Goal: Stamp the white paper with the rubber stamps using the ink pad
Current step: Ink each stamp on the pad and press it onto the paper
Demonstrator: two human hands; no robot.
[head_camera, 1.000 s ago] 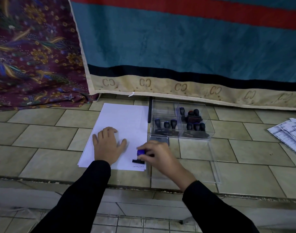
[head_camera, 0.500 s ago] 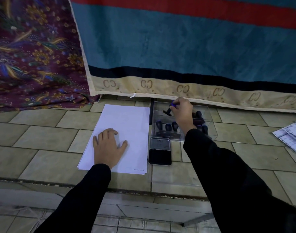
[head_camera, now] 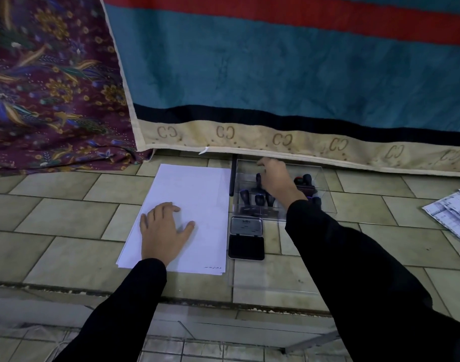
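The white paper (head_camera: 187,205), a thin stack of plain sheets, lies flat on the tiled ledge (head_camera: 54,223); one small dark stamped line (head_camera: 212,268) sits at its near right corner, too small to read. My left hand (head_camera: 164,231) rests on the sheet, palm down, fingers spread, gripping nothing. Just right of the paper lies the ink pad (head_camera: 246,246), open, its dark pad nearer me and its grey lid (head_camera: 246,226) hinged back; the lid carries a printed word I cannot make out. Beyond it stands the clear plastic box (head_camera: 325,192) of dark-handled rubber stamps (head_camera: 257,198). My right hand (head_camera: 277,178) reaches into this box, fingers curled downward; whether they hold a stamp I cannot tell. The hanging striped cloth (head_camera: 276,74) bears a repeated "CC" motif along its beige border. Half a second ago this hand carried a purple-topped stamp over the box's far left corner; that stamp is no longer visible in it.
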